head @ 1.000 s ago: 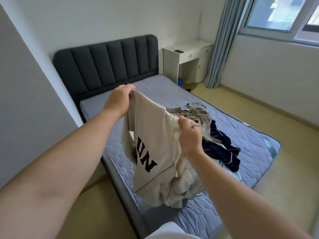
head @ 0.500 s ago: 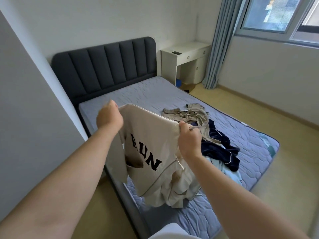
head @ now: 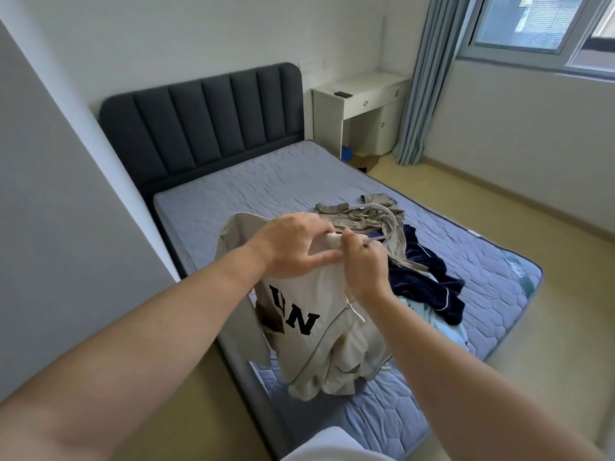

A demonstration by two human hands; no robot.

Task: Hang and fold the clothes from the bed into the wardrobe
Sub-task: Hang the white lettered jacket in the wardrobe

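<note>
Head camera, looking down my bare forearms: both hands meet at the neck of a beige sweatshirt point(head: 309, 341) with dark letters across it. My left hand point(head: 293, 244) pinches the collar, fingers over the top and thumb underneath. My right hand point(head: 366, 264) is a fist clenched on the same collar, right against the left, and the grey hook of a hanger point(head: 390, 218) curves up out of it. The sweatshirt hangs from my hands over the near edge of the bed point(head: 266, 181), its lower part bunched on the mattress. Just beyond, to the right, lie a navy garment point(head: 422, 277), a pale blue one point(head: 436, 324) and a khaki one point(head: 366, 211), heaped together. Farther back stand the dark headboard point(head: 206, 118), a white desk point(head: 359, 91), a curtain point(head: 422, 88) and the window point(head: 532, 24).
</note>
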